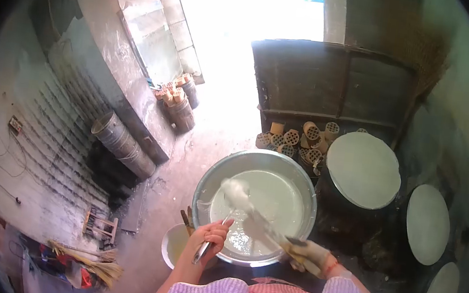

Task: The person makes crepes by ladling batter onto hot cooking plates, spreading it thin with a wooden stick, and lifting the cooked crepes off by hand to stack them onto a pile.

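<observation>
A wide metal basin [202, 184] with thin white batter [274, 203] in it stands right in front of me. My left hand [213, 238] is closed around the metal handle of a ladle [201, 251], over the basin's near left rim. My right hand [310, 256], in a pale glove, is wrapped round a long stick [263, 225] coated in white batter. The stick slants up to the left over the basin. Stick and ladle meet at a white, coated lump [235, 191]; I cannot tell which tool it belongs to.
A white bowl [175, 244] stands left of the basin. Honeycomb briquettes [311, 133] are piled behind it. Several round, white-topped surfaces [363, 170] line the right side. Buckets [124, 145], a small stool [100, 225] and a straw broom [95, 264] are at left. A bright doorway lies ahead.
</observation>
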